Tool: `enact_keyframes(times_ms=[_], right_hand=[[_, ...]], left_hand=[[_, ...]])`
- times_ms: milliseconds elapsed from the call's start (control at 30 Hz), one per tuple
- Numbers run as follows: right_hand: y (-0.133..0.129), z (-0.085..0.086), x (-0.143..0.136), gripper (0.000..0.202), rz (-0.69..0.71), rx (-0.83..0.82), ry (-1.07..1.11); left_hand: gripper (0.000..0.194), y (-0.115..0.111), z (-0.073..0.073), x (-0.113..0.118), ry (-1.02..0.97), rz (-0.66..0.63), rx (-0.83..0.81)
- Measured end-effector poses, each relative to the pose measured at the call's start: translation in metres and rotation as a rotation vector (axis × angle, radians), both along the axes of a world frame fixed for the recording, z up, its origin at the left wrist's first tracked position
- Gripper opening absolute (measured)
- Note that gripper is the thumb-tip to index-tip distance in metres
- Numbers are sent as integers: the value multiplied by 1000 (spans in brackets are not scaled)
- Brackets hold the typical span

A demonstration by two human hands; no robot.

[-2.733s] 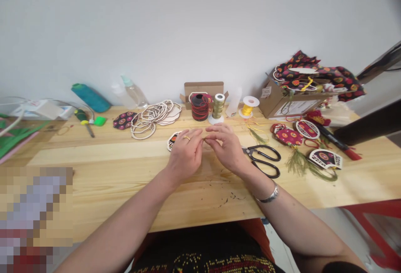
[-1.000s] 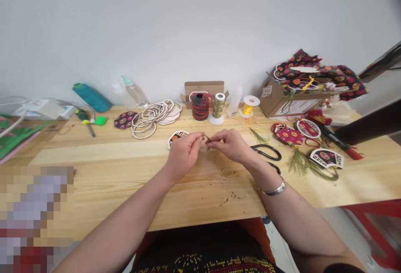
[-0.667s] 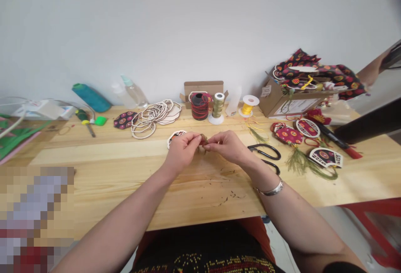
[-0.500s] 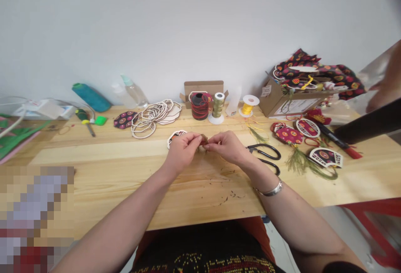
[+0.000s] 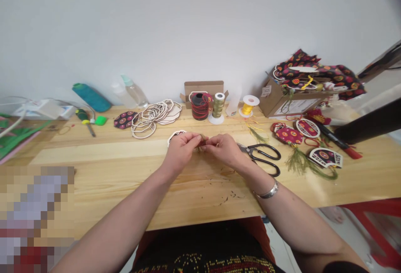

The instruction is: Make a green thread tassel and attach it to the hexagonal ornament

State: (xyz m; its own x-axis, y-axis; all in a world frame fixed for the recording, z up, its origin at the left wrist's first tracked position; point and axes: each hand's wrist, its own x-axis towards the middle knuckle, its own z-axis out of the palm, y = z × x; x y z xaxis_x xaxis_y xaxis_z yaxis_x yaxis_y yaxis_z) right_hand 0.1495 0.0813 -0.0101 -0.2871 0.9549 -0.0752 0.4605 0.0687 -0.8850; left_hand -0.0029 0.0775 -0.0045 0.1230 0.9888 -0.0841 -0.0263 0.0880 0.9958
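Observation:
My left hand (image 5: 182,149) is closed, thumb and forefinger pinching a small bundle of olive-green thread (image 5: 202,140). My right hand (image 5: 223,149) meets it from the right, its fingers pinched at the same bundle. Details of the bundle are mostly covered by the fingertips. Partly behind my left hand lies a white-edged patterned piece (image 5: 175,136). Black-handled scissors (image 5: 266,151) rest just right of my right hand. Dark thread scraps (image 5: 232,195) are scattered on the wooden table (image 5: 119,181) below my hands.
Thread spools (image 5: 217,108) stand behind my hands, beside a small cardboard box (image 5: 203,85). White cut-out frames (image 5: 153,116) lie back left, near a screwdriver (image 5: 84,119). At right are fabric ornaments (image 5: 286,134), a marker (image 5: 333,137), a box of cloth (image 5: 291,101) and a black post (image 5: 369,120).
My right hand has shifted slightly left, and more of the scissors shows. Another person's hand at the upper right has gone out of view.

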Motion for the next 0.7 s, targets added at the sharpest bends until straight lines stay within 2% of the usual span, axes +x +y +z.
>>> enact_keyframes(times_ms=[267,400,500,567,700], right_hand=[[-2,-2,-2,21,8,29,-10],[-2,0,-1,22,19,42,-31],[-2,6,3,20,53,92,-123],[-1,8,8,20,54,200,-238],[4,5,17,24,-117,460,-449]], left_hand=[[26,-1,2,2,-83,35,-32],[24,0,2,1,-69,43,30],[25,0,0,-3,110,72,159],[26,-1,0,-5,281,118,274],[25,-3,-2,-8,561,191,540]])
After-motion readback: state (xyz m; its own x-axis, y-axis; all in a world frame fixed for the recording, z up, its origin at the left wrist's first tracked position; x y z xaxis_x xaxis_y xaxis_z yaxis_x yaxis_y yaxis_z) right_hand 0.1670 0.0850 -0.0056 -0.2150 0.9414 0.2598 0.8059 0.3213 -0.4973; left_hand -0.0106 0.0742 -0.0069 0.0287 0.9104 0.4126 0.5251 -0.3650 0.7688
